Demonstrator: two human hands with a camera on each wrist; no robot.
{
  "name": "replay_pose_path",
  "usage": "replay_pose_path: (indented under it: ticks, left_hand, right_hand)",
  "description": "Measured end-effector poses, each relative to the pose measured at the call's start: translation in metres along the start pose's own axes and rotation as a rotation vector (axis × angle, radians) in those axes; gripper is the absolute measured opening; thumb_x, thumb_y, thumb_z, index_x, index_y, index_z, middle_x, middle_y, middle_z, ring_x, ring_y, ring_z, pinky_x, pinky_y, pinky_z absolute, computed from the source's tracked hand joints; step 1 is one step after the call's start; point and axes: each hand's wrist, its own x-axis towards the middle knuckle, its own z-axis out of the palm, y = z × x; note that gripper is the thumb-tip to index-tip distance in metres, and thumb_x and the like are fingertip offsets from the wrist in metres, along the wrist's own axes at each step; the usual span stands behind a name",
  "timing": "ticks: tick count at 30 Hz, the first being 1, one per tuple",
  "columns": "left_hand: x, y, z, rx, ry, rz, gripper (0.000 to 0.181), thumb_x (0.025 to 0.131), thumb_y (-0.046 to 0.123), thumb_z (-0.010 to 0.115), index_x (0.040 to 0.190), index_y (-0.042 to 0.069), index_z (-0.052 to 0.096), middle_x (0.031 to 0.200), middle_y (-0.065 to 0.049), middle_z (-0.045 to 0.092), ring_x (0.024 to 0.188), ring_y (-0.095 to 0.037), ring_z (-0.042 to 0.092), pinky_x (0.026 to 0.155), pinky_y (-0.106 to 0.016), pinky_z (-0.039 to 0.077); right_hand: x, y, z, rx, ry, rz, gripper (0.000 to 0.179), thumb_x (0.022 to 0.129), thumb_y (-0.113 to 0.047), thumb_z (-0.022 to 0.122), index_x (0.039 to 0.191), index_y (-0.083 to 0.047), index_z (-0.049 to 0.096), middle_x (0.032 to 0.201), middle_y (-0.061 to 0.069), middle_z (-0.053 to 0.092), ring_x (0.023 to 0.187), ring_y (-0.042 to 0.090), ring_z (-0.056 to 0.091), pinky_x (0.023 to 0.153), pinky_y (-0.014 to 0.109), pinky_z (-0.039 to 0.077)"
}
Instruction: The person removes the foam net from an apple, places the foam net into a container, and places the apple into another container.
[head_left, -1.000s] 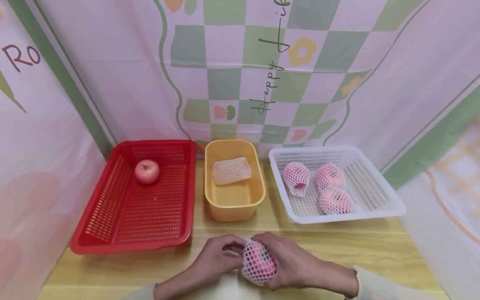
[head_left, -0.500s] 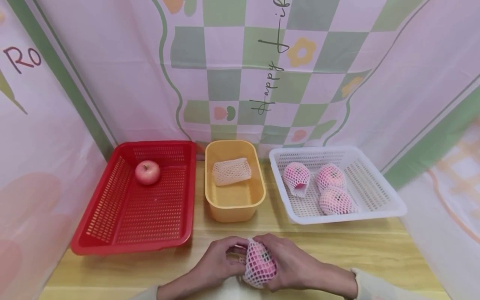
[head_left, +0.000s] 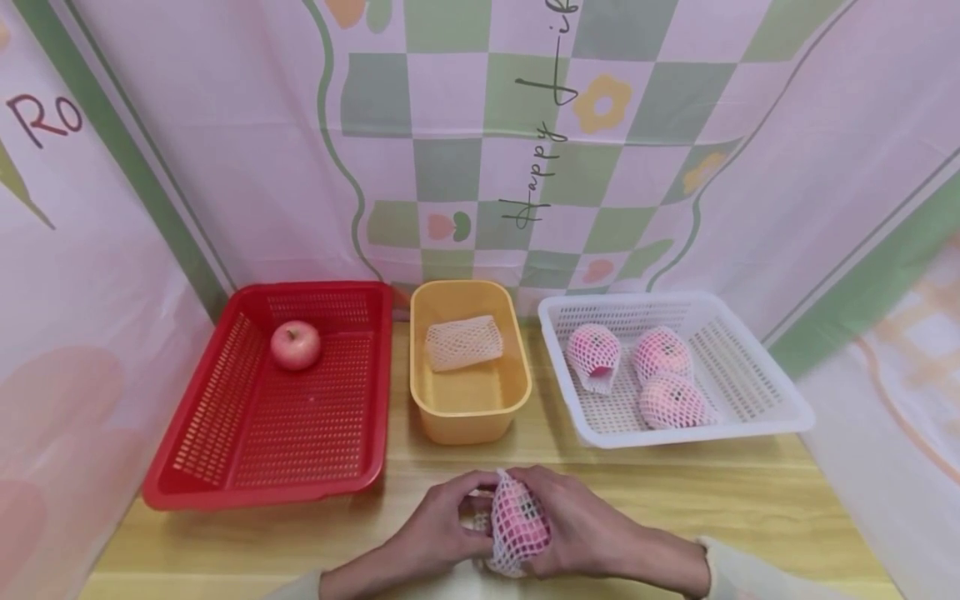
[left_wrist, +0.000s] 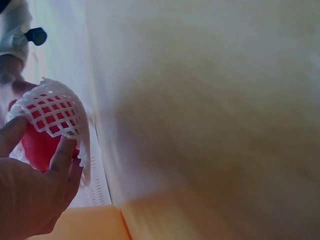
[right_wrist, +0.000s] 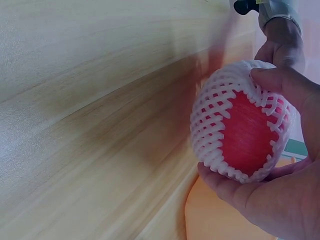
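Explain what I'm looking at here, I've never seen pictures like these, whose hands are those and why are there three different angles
These are a person's two bare hands, filmed by three worn cameras. The wide picture comes from a head camera looking down at a wooden table. The two close pictures come from cameras on each wrist. Both the left hand and the right hand hold one apple in a white foam net; the right wrist view shows its red skin through the mesh. Behind the hands stand a red basket with a bare apple, a yellow tub with an empty net sleeve, and a white basket with three netted apples.
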Motion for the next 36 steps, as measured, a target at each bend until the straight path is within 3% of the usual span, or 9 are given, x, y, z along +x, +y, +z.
replay_pose_path:
  ticks: [7,12,19,24,29,36]
  left_hand:
    - [0.002,-0.001,0.002,-0.053,-0.004,-0.047,0.073,0.076,-0.012,0.085,0.141,0.007,0.059,0.139,-0.017,0.061,0.121,-0.025,0.069,0.087,-0.027,0.062]
    - [0.003,-0.002,0.002,0.006,-0.002,-0.056,0.076,0.073,-0.01,0.087,0.141,0.011,0.059,0.138,-0.015,0.062,0.118,-0.017,0.069,0.087,-0.026,0.062]
    - [0.004,-0.004,0.0,0.15,-0.004,-0.013,0.08,0.071,-0.005,0.091,0.142,0.014,0.059,0.135,-0.013,0.067,0.119,-0.017,0.069,0.094,-0.023,0.056]
    - [0.003,-0.005,0.0,0.175,-0.02,-0.026,0.083,0.069,-0.008,0.088,0.143,0.017,0.059,0.129,-0.003,0.069,0.111,-0.008,0.068,0.091,-0.022,0.056]
    - [0.002,-0.005,0.0,0.181,-0.011,-0.041,0.084,0.066,-0.009,0.087,0.141,0.02,0.061,0.124,0.003,0.069,0.111,-0.007,0.067,0.095,-0.023,0.054]
    - [-0.002,-0.007,-0.001,0.151,0.002,-0.027,0.084,0.068,-0.005,0.088,0.142,0.022,0.06,0.124,0.004,0.067,0.109,-0.007,0.067,0.095,-0.025,0.054]
  right_hand:
    - [0.001,0.0,0.004,-0.006,0.016,0.019,0.094,0.064,-0.029,0.098,0.142,0.002,0.055,0.124,0.007,0.07,0.108,0.015,0.067,0.092,0.035,0.06]
    - [0.001,0.0,0.007,-0.004,0.038,0.014,0.095,0.066,-0.032,0.098,0.144,0.002,0.055,0.124,0.008,0.071,0.107,0.017,0.068,0.091,0.035,0.061]
    - [0.001,0.0,0.011,0.009,0.069,-0.01,0.099,0.069,-0.036,0.098,0.145,0.01,0.052,0.127,0.013,0.072,0.11,0.023,0.071,0.095,0.038,0.061]
    - [0.0,0.001,0.014,0.048,0.074,-0.014,0.101,0.07,-0.032,0.099,0.146,0.013,0.05,0.128,0.014,0.072,0.11,0.022,0.071,0.095,0.035,0.061]
    - [-0.001,0.001,0.015,0.056,0.064,-0.03,0.101,0.07,-0.028,0.098,0.147,0.015,0.048,0.125,0.012,0.073,0.108,0.018,0.071,0.094,0.032,0.061]
    - [-0.001,0.003,0.011,0.036,0.059,-0.039,0.099,0.077,-0.039,0.095,0.147,0.013,0.05,0.132,0.015,0.072,0.115,0.025,0.071,0.1,0.038,0.059]
